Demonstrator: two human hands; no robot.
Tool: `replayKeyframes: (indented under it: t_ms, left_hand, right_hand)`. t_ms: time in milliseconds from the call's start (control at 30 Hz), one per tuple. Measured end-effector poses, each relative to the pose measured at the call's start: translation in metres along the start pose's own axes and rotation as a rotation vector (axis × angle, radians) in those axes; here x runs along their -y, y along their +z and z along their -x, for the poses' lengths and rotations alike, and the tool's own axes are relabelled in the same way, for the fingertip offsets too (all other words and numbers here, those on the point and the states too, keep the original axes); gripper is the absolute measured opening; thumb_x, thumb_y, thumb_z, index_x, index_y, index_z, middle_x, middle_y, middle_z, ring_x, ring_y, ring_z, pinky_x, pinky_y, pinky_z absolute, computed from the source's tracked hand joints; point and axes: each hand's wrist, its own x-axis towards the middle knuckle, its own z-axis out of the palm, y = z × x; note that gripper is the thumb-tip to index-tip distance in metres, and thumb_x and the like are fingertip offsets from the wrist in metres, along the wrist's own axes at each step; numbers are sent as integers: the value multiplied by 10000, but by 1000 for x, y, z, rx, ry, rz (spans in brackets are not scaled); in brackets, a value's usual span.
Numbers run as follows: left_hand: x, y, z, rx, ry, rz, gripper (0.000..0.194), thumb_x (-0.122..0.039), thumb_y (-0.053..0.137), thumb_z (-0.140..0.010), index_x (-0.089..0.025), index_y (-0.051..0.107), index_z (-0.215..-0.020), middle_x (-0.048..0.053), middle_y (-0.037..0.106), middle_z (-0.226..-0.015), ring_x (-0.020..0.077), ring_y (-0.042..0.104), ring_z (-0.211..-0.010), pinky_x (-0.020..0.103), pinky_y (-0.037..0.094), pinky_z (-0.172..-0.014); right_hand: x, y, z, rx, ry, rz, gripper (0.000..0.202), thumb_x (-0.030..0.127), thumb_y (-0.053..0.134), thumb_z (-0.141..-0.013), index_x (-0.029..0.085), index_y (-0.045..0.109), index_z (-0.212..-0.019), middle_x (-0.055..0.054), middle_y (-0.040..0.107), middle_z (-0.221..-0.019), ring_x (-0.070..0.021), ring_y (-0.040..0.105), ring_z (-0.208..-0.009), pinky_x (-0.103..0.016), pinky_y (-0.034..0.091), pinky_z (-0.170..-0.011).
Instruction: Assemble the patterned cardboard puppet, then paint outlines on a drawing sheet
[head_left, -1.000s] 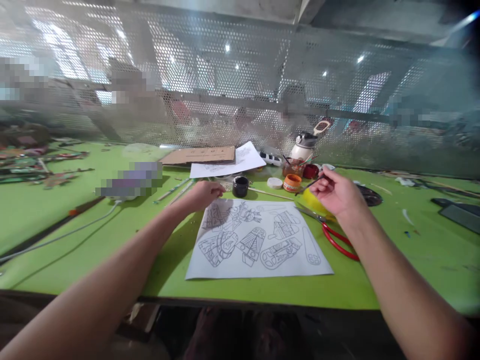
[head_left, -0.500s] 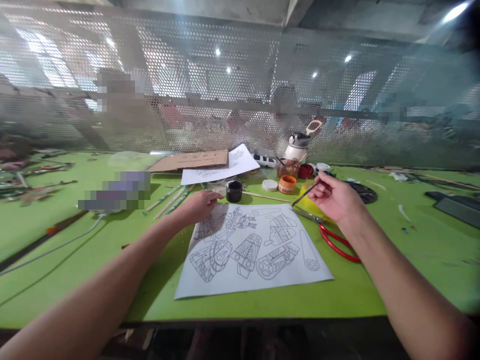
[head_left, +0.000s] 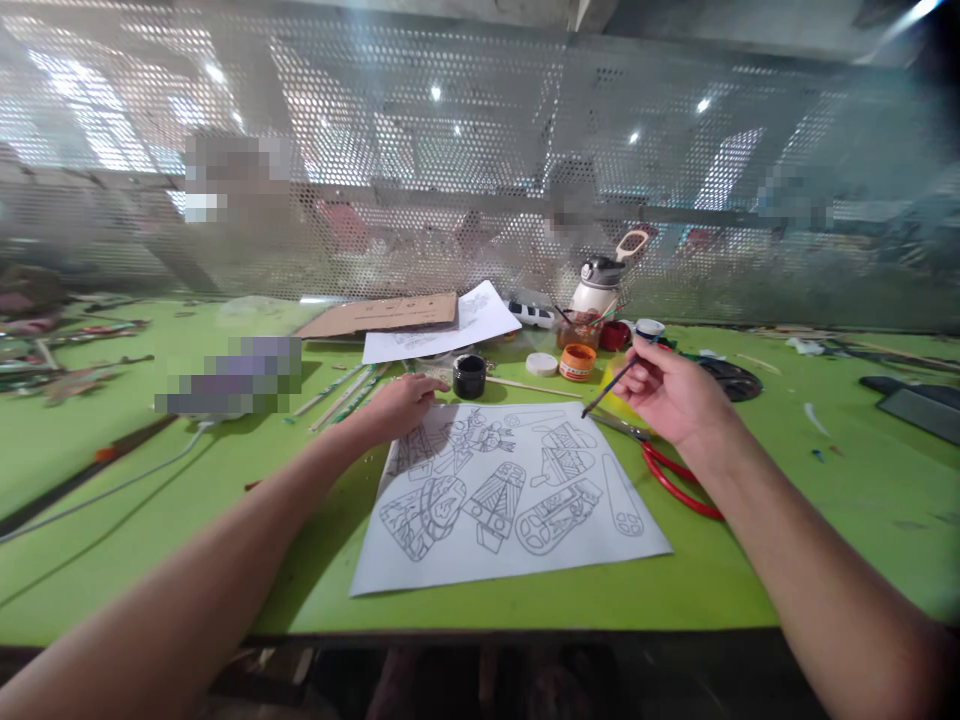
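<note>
A white sheet of paper (head_left: 442,572) printed with black outline drawings lies in front of me on the green table. My left hand (head_left: 403,405) rests at its upper left corner, fingers stretched toward a small jar of black paint (head_left: 469,377). In my right hand (head_left: 664,388) is a thin dark paintbrush (head_left: 609,388), pinched between the fingers and slanting down left. Its tip is at the sheet's upper right corner; I cannot tell whether it touches the paper. Red-handled scissors (head_left: 679,492) lie beside the sheet, partly under my right wrist.
An orange paint jar (head_left: 577,364) and a white lid (head_left: 541,364) stand behind the sheet. Farther back are a bottle (head_left: 596,288), cardboard (head_left: 375,315) and more printed paper (head_left: 491,310). A cable (head_left: 112,508) crosses the table at left; a perforated screen (head_left: 420,230) closes the back.
The view has shifted slightly. Both hands stay in nearly the same places, the left near the paper's corner and the right with the paintbrush.
</note>
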Motion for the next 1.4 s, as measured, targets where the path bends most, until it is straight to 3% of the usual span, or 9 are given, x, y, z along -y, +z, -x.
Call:
replayKeyframes:
  t_ms: [600, 967, 1133, 1400]
  left_hand:
    - [-10, -4, 2, 18, -34, 0, 406, -149, 385, -824, -168, 652, -1130, 118, 662, -1098, 224, 602, -971, 324, 461, -819]
    - [-5, -3, 2, 27, -19, -7, 466, -84, 392, -767, -182, 637, -1151, 91, 676, -1027, 183, 607, -862, 270, 455, -740]
    - [-2, 0, 2, 28, -46, 31, 475, -85, 401, -766, -181, 629, -1173, 99, 662, -1098, 175, 602, -861, 249, 435, -706]
    - [-13, -16, 8, 41, -172, 37, 438, -126, 433, -779, -203, 634, -1161, 64, 675, -917, 109, 508, -569, 230, 356, -546]
  right_hand:
    - [-3, 3, 3, 20, -3, 39, 236, 221, 622, -828, 171, 574, -602, 43, 395, -428, -55, 356, -409, -172, 403, -429]
    - [-4, 3, 3, 27, -1, 32, 265, 199, 587, -856, 153, 594, -595, 35, 409, -426, -55, 381, -416, -172, 422, -428]
    - [-4, 2, 2, 32, 3, 32, 271, 206, 587, -862, 150, 601, -597, 35, 415, -424, -57, 381, -423, -181, 436, -430]
    - [-4, 3, 4, 42, 2, 44, 280, 204, 570, -870, 146, 600, -598, 33, 401, -418, -60, 378, -421, -185, 431, -431]
